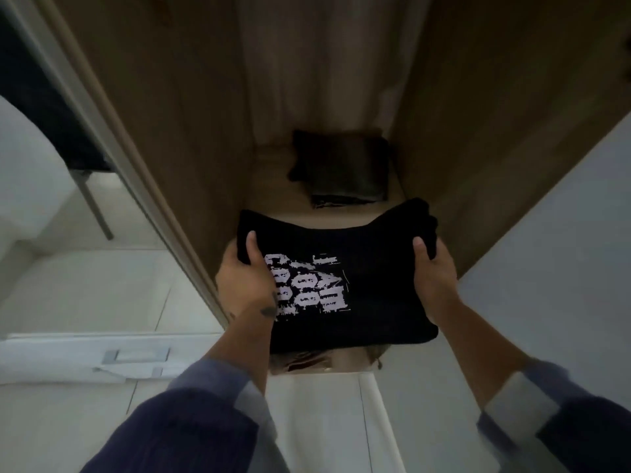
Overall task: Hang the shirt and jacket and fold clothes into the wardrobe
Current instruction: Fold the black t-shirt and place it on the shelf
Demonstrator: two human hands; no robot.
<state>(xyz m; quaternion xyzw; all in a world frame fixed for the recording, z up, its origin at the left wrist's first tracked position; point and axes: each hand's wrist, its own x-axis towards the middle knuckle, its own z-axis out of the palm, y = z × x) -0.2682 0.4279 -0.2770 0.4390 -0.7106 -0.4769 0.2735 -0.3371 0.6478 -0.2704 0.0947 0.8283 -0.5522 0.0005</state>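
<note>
Both grips are closed on a folded black T-shirt (341, 268) with a pale printed design on its upper face. Its left edge is held by the left hand (244, 271), thumb laid on top and fingers tucked beneath; its right edge is pinched the same way by the right hand (432, 271). The shirt is carried flat between the two hands, at the open front of the wardrobe (177, 131), just above its wooden floor. Deeper inside, a second folded dark garment (345, 169) is seen lying on that floor, apart from the held shirt. A pale garment (324, 63) is seen hanging above it at the back. Blue sleeves (211, 404) with pale cuffs are worn on both forearms.
</note>
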